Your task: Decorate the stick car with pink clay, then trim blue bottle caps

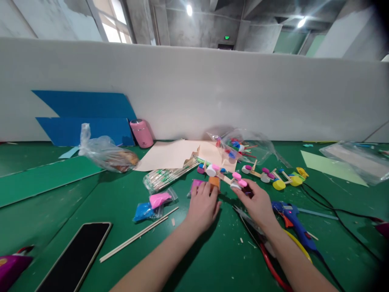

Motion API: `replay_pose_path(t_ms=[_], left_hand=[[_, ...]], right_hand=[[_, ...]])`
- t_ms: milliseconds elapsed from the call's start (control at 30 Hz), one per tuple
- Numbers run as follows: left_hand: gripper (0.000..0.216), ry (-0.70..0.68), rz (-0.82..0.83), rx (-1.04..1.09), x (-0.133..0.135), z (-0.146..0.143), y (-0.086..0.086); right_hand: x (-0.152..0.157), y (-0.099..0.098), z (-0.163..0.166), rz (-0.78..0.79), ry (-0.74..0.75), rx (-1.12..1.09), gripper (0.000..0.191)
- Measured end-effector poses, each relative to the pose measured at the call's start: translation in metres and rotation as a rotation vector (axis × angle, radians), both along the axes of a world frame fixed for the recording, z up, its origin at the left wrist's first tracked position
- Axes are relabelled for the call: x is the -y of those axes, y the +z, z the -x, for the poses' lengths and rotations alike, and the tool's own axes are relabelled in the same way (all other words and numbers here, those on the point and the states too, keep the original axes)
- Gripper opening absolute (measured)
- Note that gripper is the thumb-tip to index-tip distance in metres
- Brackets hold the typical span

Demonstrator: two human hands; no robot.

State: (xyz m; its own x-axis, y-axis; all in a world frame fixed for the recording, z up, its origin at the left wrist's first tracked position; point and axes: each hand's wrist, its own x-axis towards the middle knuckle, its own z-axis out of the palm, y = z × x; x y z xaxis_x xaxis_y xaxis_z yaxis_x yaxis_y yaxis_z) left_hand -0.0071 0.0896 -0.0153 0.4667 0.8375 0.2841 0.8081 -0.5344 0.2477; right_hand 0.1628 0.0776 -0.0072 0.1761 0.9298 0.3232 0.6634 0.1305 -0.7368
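My left hand (202, 206) lies on the green table with its fingers curled around a small orange block (214, 182). A pink piece (197, 183) sits just left of that block. My right hand (259, 204) pinches one end of a little model of wooden sticks and bottle caps (225, 175), near its white and pink caps. Both hands meet at this model, close together in the middle of the table.
A blue glue gun (292, 219) and red-handled pliers (267, 259) lie by my right forearm. More cap models (278, 177), a bag of caps (243, 148), a bundle of sticks (167, 175), loose sticks (138, 235), a phone (75, 255) and a pink bottle (142, 133) surround the spot.
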Motion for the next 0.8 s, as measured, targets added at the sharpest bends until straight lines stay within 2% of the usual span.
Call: replay_pose_path(t_ms=[133,267,367,600,800], left_hand=[[0.035,0.050,-0.001,-0.052,-0.035,-0.017,-0.007],[0.031,0.072,0.020,-0.088,-0.050,-0.018,-0.013],[0.030,0.072,0.032,-0.105,-0.043,-0.009,-0.012],[0.030,0.066,0.050,-0.129,-0.001,0.017,-0.008],[0.035,0.083,0.051,-0.129,0.003,0.018,-0.012]], right_hand=[[-0.007,0.001,0.002,-0.035,-0.031,-0.004,0.030],[-0.010,-0.003,0.003,-0.039,-0.026,0.017,0.028],[-0.015,-0.007,0.003,-0.036,0.001,0.037,0.029],[-0.040,-0.024,0.007,0.023,0.155,0.127,0.025],[-0.060,-0.033,0.012,0.118,0.262,0.281,0.024]])
